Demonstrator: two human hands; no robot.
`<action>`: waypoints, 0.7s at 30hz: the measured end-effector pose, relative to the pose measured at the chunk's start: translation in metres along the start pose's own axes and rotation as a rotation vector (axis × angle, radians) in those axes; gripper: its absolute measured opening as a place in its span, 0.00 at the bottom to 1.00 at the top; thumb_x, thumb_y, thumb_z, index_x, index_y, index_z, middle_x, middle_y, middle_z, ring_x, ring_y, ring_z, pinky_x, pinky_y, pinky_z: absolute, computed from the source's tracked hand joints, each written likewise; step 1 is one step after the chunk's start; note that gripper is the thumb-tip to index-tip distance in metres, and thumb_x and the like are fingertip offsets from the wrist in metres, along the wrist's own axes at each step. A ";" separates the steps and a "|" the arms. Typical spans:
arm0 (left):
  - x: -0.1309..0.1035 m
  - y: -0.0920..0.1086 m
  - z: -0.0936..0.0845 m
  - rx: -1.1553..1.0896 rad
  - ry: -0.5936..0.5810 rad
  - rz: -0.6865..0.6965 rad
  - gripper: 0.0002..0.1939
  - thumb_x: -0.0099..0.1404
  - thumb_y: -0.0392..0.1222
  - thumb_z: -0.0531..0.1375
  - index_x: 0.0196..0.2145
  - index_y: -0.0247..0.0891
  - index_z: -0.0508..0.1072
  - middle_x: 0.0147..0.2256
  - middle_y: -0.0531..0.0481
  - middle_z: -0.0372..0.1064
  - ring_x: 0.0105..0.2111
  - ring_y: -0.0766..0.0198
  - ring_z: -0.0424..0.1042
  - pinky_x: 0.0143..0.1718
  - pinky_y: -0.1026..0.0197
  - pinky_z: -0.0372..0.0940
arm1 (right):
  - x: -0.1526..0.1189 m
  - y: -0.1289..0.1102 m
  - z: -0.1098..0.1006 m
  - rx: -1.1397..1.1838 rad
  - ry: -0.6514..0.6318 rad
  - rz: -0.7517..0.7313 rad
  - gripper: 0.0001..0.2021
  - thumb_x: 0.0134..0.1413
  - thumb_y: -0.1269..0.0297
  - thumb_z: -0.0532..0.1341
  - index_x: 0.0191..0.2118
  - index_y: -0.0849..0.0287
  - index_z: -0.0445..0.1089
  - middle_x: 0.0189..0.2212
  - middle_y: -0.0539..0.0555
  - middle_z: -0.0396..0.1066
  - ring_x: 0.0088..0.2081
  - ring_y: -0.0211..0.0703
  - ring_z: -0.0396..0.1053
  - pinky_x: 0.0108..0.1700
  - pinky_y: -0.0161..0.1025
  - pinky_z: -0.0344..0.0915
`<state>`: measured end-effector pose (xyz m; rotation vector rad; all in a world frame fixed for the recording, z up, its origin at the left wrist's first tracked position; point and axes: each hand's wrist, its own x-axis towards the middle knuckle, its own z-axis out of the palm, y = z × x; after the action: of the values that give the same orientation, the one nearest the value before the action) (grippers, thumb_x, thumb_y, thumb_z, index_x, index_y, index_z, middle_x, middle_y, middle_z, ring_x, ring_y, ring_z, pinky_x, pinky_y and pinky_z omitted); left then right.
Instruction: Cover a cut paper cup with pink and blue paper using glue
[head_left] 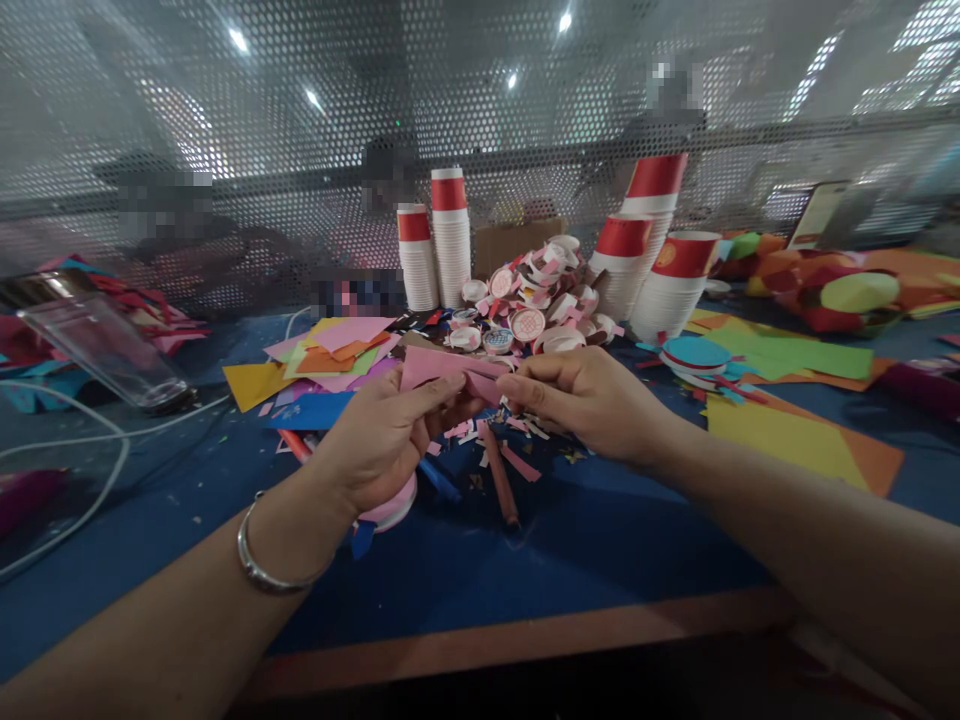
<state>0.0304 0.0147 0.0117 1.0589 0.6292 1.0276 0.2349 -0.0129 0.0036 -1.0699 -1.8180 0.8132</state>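
Note:
A piece of pink paper is held up over the blue table, in front of a heap of small paper-covered discs. My left hand, with a silver bangle on the wrist, pinches it between thumb and fingers. At the paper's right end my right hand is closed, thumb and forefinger pressed together on it. Below the hands lie a brown marker-like stick and small paper scraps. Beneath my left wrist a pink-topped round disc is partly hidden.
Stacked red-and-white paper cups stand behind, with more cup stacks at right. The disc heap lies between them. Coloured sheets spread to the right. A clear bottle and a white cable are at left.

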 end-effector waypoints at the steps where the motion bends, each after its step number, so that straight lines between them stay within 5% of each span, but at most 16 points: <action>1: 0.000 0.000 0.000 0.003 -0.003 -0.002 0.04 0.63 0.29 0.66 0.35 0.29 0.83 0.34 0.43 0.81 0.35 0.64 0.79 0.42 0.65 0.74 | 0.000 0.000 0.000 -0.004 -0.001 0.001 0.25 0.65 0.47 0.61 0.22 0.58 0.60 0.18 0.42 0.50 0.20 0.30 0.46 0.22 0.36 0.43; 13: -0.004 -0.001 0.006 0.035 0.010 -0.121 0.04 0.62 0.29 0.67 0.29 0.32 0.82 0.35 0.43 0.82 0.38 0.60 0.80 0.49 0.59 0.74 | 0.001 -0.001 0.000 -0.025 -0.020 0.024 0.27 0.61 0.40 0.62 0.23 0.59 0.64 0.18 0.42 0.49 0.21 0.31 0.45 0.21 0.36 0.41; 21: -0.004 0.002 0.007 -0.007 0.009 -0.110 0.08 0.66 0.29 0.63 0.32 0.30 0.83 0.33 0.43 0.82 0.34 0.64 0.79 0.43 0.64 0.75 | 0.000 -0.003 -0.001 -0.029 -0.039 0.023 0.27 0.62 0.39 0.60 0.26 0.61 0.69 0.19 0.43 0.49 0.21 0.32 0.45 0.22 0.37 0.42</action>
<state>0.0335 0.0087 0.0160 1.0028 0.6830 0.9391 0.2345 -0.0135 0.0061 -1.1026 -1.8581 0.8283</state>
